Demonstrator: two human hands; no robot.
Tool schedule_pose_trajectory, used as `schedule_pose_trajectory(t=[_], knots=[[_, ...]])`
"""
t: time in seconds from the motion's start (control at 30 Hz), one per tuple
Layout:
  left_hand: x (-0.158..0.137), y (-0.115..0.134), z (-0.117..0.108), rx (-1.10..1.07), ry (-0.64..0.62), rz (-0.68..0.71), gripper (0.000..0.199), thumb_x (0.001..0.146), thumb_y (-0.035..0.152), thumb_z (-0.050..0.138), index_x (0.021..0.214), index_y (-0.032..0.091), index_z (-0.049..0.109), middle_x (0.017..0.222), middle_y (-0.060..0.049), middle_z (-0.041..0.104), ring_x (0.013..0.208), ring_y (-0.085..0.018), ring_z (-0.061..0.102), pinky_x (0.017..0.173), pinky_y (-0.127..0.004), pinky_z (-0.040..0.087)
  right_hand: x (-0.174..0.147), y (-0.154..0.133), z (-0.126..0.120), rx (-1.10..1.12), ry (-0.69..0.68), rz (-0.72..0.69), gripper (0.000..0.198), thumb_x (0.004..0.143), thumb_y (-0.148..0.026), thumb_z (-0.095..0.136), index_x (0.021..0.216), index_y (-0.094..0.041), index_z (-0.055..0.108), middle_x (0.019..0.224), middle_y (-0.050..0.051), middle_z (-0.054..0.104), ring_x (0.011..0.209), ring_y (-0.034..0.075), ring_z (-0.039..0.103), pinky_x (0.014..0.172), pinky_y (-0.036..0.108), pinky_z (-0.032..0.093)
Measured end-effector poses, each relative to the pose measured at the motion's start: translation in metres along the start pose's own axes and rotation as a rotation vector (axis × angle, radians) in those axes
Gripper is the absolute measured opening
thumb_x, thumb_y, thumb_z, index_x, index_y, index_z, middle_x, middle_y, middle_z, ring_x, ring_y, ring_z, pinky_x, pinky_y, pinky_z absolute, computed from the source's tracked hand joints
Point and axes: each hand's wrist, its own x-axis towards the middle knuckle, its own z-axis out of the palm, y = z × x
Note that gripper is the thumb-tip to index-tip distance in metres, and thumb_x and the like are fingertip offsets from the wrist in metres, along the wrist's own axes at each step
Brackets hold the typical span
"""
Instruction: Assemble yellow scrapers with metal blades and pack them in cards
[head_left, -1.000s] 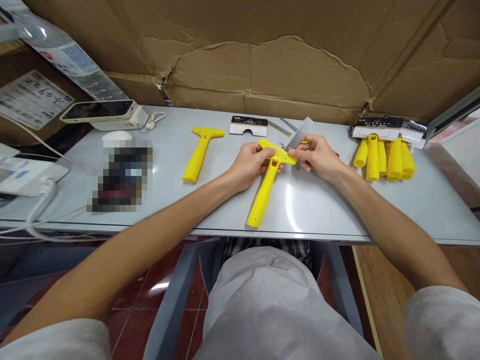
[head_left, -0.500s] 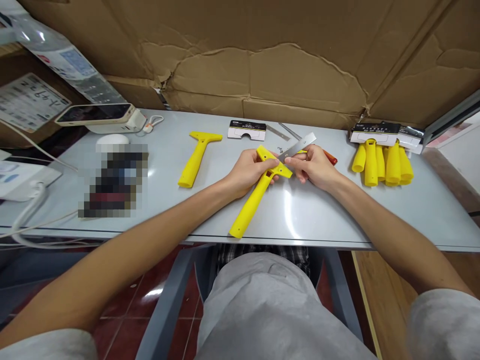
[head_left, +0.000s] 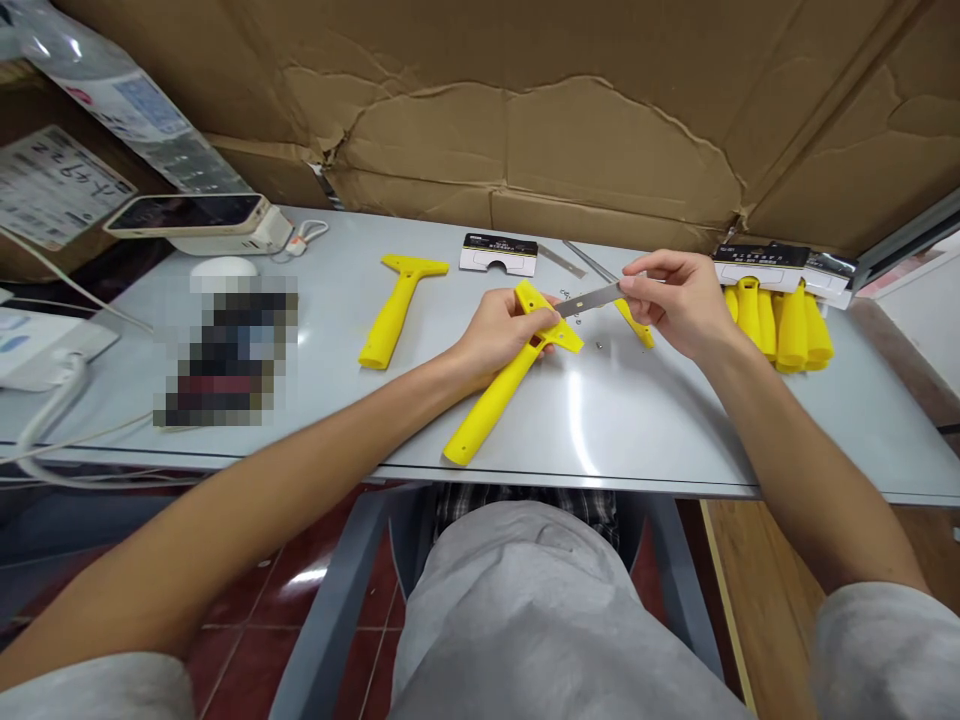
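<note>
My left hand (head_left: pixel 504 335) grips the head of a yellow plastic scraper handle (head_left: pixel 491 405), its shaft slanting down toward the table's front edge. Between finger and thumb, my right hand (head_left: pixel 679 300) pinches the far end of a flat metal blade (head_left: pixel 592 299). The blade's other end meets the scraper head beside my left thumb; whether it sits in the head is hidden. Just beyond, a small yellow piece (head_left: pixel 636 325) and several tiny screws (head_left: pixel 599 345) lie on the table. Another scraper handle (head_left: pixel 395 310) rests to the left.
A black-and-white card box (head_left: pixel 498 255) lies at the back, with a loose blade (head_left: pixel 562 261) and tweezers (head_left: pixel 592 262) beside it. Several packaged yellow scrapers (head_left: pixel 791 325) are at right. Phone (head_left: pixel 187 215), bottle (head_left: pixel 142 110) and power strip (head_left: pixel 52 345) stand left. Cardboard (head_left: pixel 525 130) borders the back.
My right hand has moved right and up, now holding the blade by its far end. The blade has turned flatter. The scraper handle's lower end has shifted slightly left.
</note>
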Motion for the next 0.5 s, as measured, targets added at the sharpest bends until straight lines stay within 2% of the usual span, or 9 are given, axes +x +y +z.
schedule_pose_trajectory(t=[0.1, 0.23, 0.33, 0.5], knots=[[0.003, 0.000, -0.003, -0.002, 0.037, -0.006, 0.007, 0.087, 0.009, 0.075, 0.091, 0.014, 0.071, 0.077, -0.004, 0.072, 0.055, -0.013, 0.066, 0.056, -0.027, 0.057, -0.001, -0.001, -0.002, 0.010, -0.023, 0.001, 0.049, 0.068, -0.049, 0.098, 0.092, -0.016, 0.070, 0.066, 0.001, 0.057, 0.059, 0.008, 0.057, 0.051, 0.024, 0.047], [0.006, 0.001, -0.007, 0.009, 0.054, -0.017, 0.010, 0.087, 0.013, 0.076, 0.094, 0.015, 0.069, 0.082, -0.005, 0.072, 0.054, -0.013, 0.064, 0.059, -0.030, 0.059, 0.000, 0.004, 0.000, 0.047, -0.025, 0.017, 0.050, 0.066, -0.047, 0.100, 0.091, -0.015, 0.072, 0.073, 0.003, 0.062, 0.064, 0.009, 0.060, 0.055, 0.026, 0.054], [0.007, 0.001, -0.008, 0.011, 0.053, -0.022, 0.010, 0.087, 0.013, 0.075, 0.095, 0.015, 0.069, 0.081, -0.006, 0.072, 0.053, -0.012, 0.063, 0.054, -0.028, 0.055, 0.002, 0.008, 0.003, 0.070, -0.010, 0.025, 0.050, 0.063, -0.045, 0.101, 0.090, -0.015, 0.072, 0.081, 0.004, 0.066, 0.065, 0.008, 0.061, 0.057, 0.026, 0.058], [0.008, 0.001, -0.009, 0.021, 0.050, -0.026, 0.014, 0.085, 0.012, 0.074, 0.099, 0.015, 0.071, 0.082, -0.005, 0.073, 0.057, -0.013, 0.065, 0.054, -0.026, 0.055, 0.003, 0.010, 0.003, 0.098, 0.011, 0.029, 0.053, 0.062, -0.041, 0.102, 0.093, -0.016, 0.067, 0.079, 0.003, 0.066, 0.064, 0.009, 0.063, 0.059, 0.026, 0.060]])
